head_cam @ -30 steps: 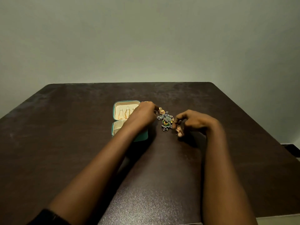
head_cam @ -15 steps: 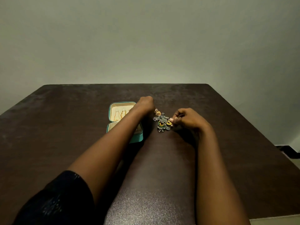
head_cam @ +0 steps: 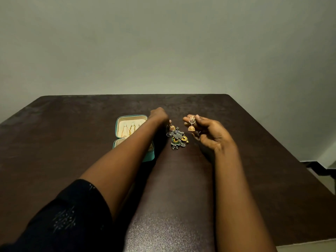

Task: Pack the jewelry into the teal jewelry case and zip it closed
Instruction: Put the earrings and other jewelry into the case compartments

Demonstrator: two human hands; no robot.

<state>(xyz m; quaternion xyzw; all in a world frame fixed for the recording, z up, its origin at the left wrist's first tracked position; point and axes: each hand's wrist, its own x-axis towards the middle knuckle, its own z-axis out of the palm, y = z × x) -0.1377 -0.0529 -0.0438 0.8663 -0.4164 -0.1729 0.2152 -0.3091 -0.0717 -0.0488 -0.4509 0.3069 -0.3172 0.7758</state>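
A dark sleeve fills the lower left corner, and the bare left forearm runs up from it toward the middle of the frame. Left of centre the teal case lies open on the brown table. Its cream-lined lid is folded back toward the top of the frame, with thin gold chains resting in it. The forearm crosses over the near half of the case and hides most of it.

Just right of the lid, the left hand shows its back, fingers curled down and pinching a gold earring that hangs from the fingertips. Directly below lies a heap of dark jewelry with green and yellow pieces, flat on the table.

Right of the heap, a second gold earring is lifted clear of the table. The right hand, palm toward the camera, grips it between thumb and forefinger, with the other fingers loosely bent. A grey wall fills the upper half.
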